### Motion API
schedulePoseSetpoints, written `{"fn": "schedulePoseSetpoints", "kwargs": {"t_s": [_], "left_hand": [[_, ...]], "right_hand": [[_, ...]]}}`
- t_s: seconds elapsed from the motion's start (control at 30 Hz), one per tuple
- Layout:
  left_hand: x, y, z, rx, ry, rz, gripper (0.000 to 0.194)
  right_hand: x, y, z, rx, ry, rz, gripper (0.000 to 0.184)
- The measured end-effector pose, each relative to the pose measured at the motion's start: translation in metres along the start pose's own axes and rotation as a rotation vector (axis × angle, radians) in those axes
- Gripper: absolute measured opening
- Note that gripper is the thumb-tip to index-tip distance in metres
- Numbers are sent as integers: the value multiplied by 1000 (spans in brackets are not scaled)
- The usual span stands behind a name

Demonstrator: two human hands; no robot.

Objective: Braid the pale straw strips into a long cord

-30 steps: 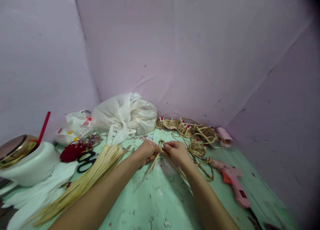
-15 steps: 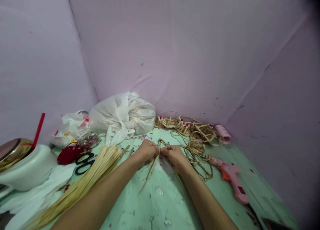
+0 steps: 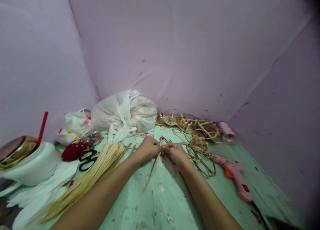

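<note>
My left hand (image 3: 149, 147) and my right hand (image 3: 175, 154) almost meet above the middle of the table, fingers pinched. Between them they grip a straw-coloured braided cord (image 3: 162, 140), which loops up just behind the fingertips. Loose fibre strands (image 3: 153, 171) hang from the pinch toward me, and another strand shows under my right wrist. More tan cord (image 3: 200, 165) lies in loose coils to the right of my right hand. A bundle of pale dry fibre strips (image 3: 97, 176) lies left of my left forearm. The exact crossing of the strands is hidden by my fingers.
At right lies a pink glue gun (image 3: 237, 176) near a pink thread spool (image 3: 226, 131). Woven pieces with red and white beads (image 3: 172, 120) line the wall. At left are a white plastic bag (image 3: 125, 113), black-handled scissors (image 3: 87, 160), red yarn (image 3: 72, 151) and a white pot (image 3: 37, 163).
The whole view has shifted slightly, with things sitting a little further right and higher. Both hands keep their pinch on the cord, close together.
</note>
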State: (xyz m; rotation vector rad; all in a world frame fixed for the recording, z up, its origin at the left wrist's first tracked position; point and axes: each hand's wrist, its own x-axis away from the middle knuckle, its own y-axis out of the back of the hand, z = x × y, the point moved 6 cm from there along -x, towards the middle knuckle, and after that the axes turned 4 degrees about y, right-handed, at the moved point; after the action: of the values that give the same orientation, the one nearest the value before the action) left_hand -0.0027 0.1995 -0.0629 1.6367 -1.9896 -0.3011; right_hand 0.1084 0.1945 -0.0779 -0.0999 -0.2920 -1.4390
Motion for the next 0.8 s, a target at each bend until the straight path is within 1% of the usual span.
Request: {"fn": "schedulePoseSetpoints", "kwargs": {"t_s": [0.13,0.2,0.27,0.3,0.33,0.37,0.4,0.43,0.5,0.53,0.57,0.6,0.63,0.67,0.7,0.73,0.77,0.8], "left_hand": [[5,10,-8,-114,6,52,12],[9,17,-12,-158,37,104,12],[16,30,-17,-209,64,122,12],[21,41,-22,-238,54,88,12],[27,53,-31,-257,-5,24,11],[36,68,-41,-255,-87,-65,9],[47,85,-53,-209,-175,-176,8],[59,102,-64,-114,-246,-292,9],[87,137,-80,175,-379,-533,11],[100,151,-86,329,-469,-622,11],[110,162,-89,478,-535,-677,10],[117,171,-91,604,-573,-717,9],[120,176,-91,667,-577,-747,9],[119,179,-92,640,-544,-763,8],[115,177,-94,514,-482,-754,8],[109,171,-97,302,-407,-711,7],[101,161,-98,31,-327,-635,8],[94,147,-97,-250,-247,-528,8]], "right_hand": [[-1,0,-1,-25,9,-23,15],[-1,0,-1,-41,10,-38,13],[0,0,0,-48,1,-41,13],[1,0,0,-46,-10,-37,13],[3,0,1,-41,-24,-34,14],[4,0,2,-34,-38,-36,14],[5,0,2,-27,-51,-41,14],[6,1,3,-26,-60,-51,13],[7,2,4,-23,-79,-66,12],[7,2,4,-23,-82,-70,12],[7,2,4,-22,-82,-70,13],[7,1,4,-21,-78,-67,13],[7,1,4,-20,-73,-63,14],[7,1,5,-17,-69,-59,14],[7,1,5,-13,-66,-55,14],[8,1,5,-9,-64,-51,14],[8,1,5,-6,-63,-48,14],[8,1,5,-5,-61,-44,14]]}}
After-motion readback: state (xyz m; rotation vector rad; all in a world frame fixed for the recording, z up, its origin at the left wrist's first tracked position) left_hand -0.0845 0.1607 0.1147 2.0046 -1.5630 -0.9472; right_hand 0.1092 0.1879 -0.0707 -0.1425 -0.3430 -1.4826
